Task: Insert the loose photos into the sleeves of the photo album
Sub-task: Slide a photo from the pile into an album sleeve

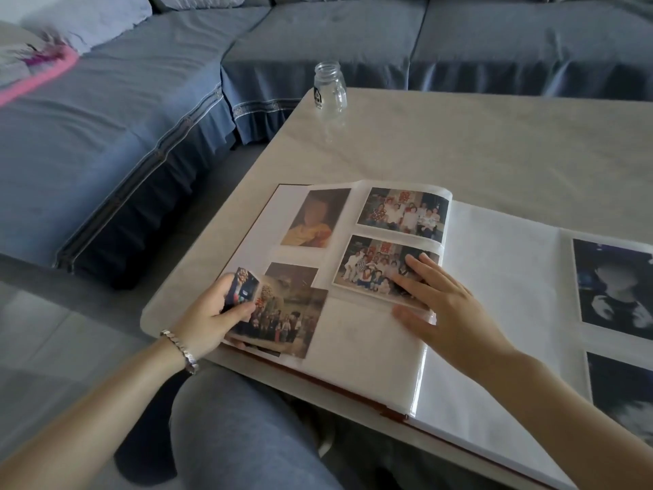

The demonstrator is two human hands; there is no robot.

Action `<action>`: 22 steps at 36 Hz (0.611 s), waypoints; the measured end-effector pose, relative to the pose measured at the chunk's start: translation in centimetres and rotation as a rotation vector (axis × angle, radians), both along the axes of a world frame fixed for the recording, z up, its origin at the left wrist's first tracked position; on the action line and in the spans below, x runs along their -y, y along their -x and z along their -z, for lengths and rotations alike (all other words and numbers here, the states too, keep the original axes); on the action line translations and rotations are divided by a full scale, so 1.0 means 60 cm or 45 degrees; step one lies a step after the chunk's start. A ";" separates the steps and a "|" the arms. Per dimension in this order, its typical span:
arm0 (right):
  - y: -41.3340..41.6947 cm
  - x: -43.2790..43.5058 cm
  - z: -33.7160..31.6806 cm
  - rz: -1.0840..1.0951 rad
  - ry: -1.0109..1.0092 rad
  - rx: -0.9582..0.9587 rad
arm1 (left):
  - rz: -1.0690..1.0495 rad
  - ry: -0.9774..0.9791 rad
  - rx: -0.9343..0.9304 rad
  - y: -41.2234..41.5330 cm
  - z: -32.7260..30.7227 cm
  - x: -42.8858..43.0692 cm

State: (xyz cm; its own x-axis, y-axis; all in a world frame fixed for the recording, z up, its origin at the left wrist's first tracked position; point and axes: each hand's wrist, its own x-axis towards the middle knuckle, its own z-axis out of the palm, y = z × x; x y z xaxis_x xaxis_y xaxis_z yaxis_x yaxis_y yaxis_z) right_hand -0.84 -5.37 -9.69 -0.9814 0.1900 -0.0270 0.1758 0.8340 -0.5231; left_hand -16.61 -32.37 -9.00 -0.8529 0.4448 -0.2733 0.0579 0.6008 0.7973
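On the album (371, 334), left hand (208, 318) grips loose photos (282, 316).

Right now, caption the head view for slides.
Left hand holds loose photos; right hand presses a group photo on the album.

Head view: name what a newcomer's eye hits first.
The open photo album spreads across the table. The right grip rests flat on a group photo on its left page; the left grip holds loose photos at that page's lower left corner. A glass jar stands at the far edge.
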 end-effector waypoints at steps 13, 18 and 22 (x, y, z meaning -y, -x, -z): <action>-0.002 -0.001 0.001 0.001 0.024 0.037 | 0.210 0.076 0.218 -0.032 -0.046 -0.057; -0.004 -0.002 0.001 0.000 0.020 0.034 | 0.419 0.327 0.165 -0.054 -0.049 -0.079; -0.003 -0.004 0.004 -0.004 0.036 0.020 | 0.257 0.352 -0.017 -0.069 -0.043 -0.093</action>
